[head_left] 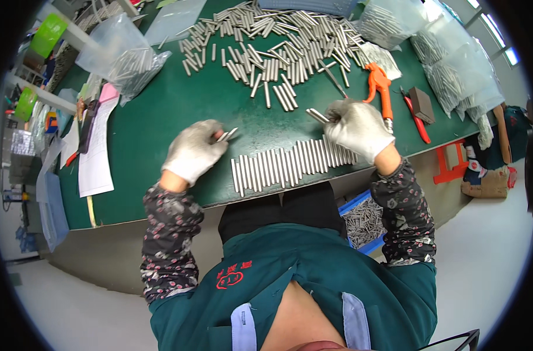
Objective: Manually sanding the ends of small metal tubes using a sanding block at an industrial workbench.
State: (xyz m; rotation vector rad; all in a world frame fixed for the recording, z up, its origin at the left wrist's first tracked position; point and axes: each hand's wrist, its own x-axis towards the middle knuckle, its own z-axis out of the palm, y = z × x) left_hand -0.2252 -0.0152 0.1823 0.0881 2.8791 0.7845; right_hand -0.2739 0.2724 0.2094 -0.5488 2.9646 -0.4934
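The left hand [193, 149], in a pale knitted work glove, is closed around a few short silvery metal rods [227, 135] whose tips poke out past the fingers toward the right. The right hand [355, 126], gloved the same way, grips another small bunch of metal rods [318, 115], their ends jutting out to the left. Both hands hover just above the dark green table top [161, 117], well apart from each other. Between and below them lies a neat row of metal rods [293, 164] set side by side near the table's front edge (it rises slightly toward the right). Farther back sprawls a loose heap of the same rods [278, 44]. Beside the right hand sits an orange-handled tool [380, 88], and clear plastic bags of rods [123, 58] rest at the table's left. A blue bin of rods [363, 222] stands under the table.
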